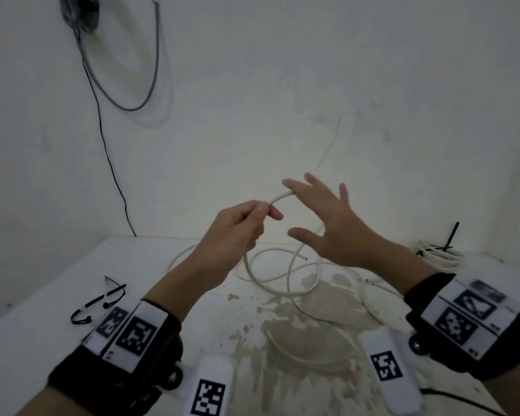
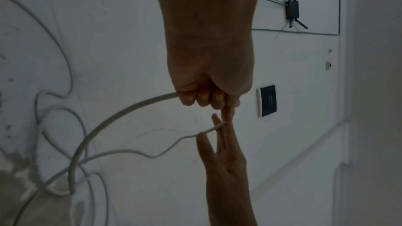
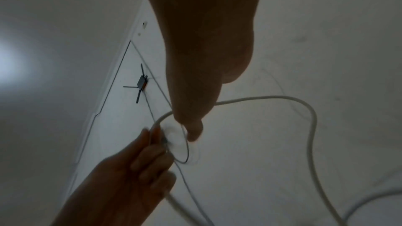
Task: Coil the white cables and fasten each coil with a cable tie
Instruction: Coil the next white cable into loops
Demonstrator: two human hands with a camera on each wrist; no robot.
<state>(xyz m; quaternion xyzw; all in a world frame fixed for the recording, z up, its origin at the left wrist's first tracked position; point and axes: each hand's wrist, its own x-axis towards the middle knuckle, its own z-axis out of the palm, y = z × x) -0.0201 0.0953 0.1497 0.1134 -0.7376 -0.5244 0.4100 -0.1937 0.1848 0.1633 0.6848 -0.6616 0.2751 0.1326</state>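
Currently white cable (image 1: 278, 200) is pinched in curled left hand (image 1: 237, 229) above stained white table (image 1: 42, 298); right hand (image 1: 330, 226) fingers are spread wide, touching it. Router (image 2: 292, 8) is mounted on right wall.

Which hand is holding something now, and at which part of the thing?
The left hand holds the white cable close to its free end. The right hand is spread open; its fingers touch the cable's tip but have no grip.

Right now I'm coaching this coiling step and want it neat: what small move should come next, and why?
Probably the right hand should close on the white cable where its spread fingers touch it. The left hand already pinches the cable, and the loop below hangs loose over the table.
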